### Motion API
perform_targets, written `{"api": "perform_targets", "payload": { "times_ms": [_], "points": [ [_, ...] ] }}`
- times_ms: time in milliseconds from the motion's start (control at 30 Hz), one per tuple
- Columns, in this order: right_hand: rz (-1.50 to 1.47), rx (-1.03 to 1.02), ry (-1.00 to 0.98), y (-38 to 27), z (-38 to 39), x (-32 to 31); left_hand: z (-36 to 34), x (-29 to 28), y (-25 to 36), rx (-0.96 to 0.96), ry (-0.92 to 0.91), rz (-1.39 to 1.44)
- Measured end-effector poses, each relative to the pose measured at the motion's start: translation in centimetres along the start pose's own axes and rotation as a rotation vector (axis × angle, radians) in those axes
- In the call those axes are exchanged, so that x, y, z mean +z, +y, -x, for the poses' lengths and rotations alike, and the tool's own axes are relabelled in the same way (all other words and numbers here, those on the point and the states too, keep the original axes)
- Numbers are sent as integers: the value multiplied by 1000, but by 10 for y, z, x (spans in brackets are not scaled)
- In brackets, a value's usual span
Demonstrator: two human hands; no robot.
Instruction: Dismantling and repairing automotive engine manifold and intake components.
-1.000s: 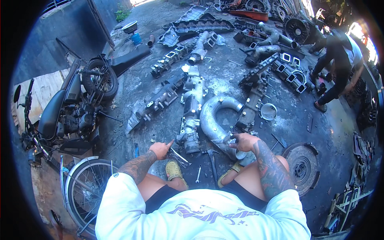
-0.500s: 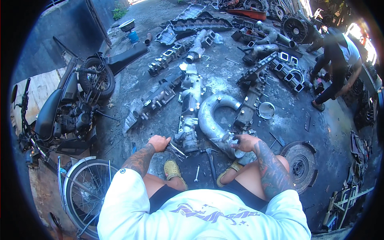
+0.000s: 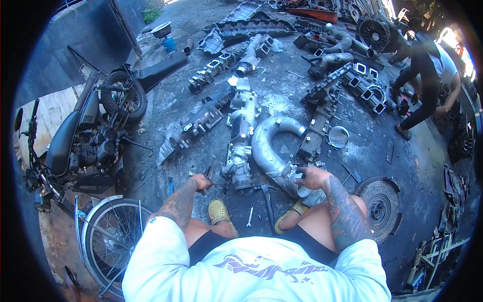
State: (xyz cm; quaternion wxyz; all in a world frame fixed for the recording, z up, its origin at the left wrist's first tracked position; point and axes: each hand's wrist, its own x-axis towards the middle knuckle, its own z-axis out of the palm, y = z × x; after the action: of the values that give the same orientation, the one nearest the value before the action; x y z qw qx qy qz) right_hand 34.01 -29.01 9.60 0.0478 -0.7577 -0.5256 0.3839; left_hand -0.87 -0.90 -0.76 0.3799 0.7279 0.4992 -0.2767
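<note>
On the ground before me lies a large U-shaped metal pipe (image 3: 261, 147), its near end by my right foot. My right hand (image 3: 314, 178) grips that near end, fingers bent over its fitting. My left hand (image 3: 202, 182) is closed around pliers (image 3: 211, 167), which are smeared by motion and tilt away from me. Just right of the pliers stands the near end of a long silver intake manifold (image 3: 242, 171). Between my feet are a hammer (image 3: 267, 201) and a small wrench (image 3: 250, 215).
A motorcycle (image 3: 85, 131) and a spoked wheel (image 3: 113, 241) stand at left. Several engine parts lie ahead, including a dark manifold (image 3: 198, 118). To the right are a toothed flywheel (image 3: 378, 206) and a round metal cup (image 3: 338, 136). Another person (image 3: 427, 75) bends over at far right.
My left hand has turned, swinging the pliers from pointing right and toward me to pointing away. My right hand stays on the pipe's end. The whole view has shifted slightly.
</note>
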Motion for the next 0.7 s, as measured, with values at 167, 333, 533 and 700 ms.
{"api": "perform_targets", "payload": {
  "times_ms": [167, 333, 533, 700],
  "points": [
    [6, 41, -13, 1, 6, -2, -25, -3, -6, -440, -247, 841],
    [-13, -55, 40, 1, 11, -6, 9, 11, 16, -269, 319, 385],
    [-4, -46, 39, -6, 16, -12, 28, 27, 15, 134, 404, -769],
    [3, -54, 30, -8, 23, -14, 20, 41, 16, 163, 644, -1077]
  ]
}}
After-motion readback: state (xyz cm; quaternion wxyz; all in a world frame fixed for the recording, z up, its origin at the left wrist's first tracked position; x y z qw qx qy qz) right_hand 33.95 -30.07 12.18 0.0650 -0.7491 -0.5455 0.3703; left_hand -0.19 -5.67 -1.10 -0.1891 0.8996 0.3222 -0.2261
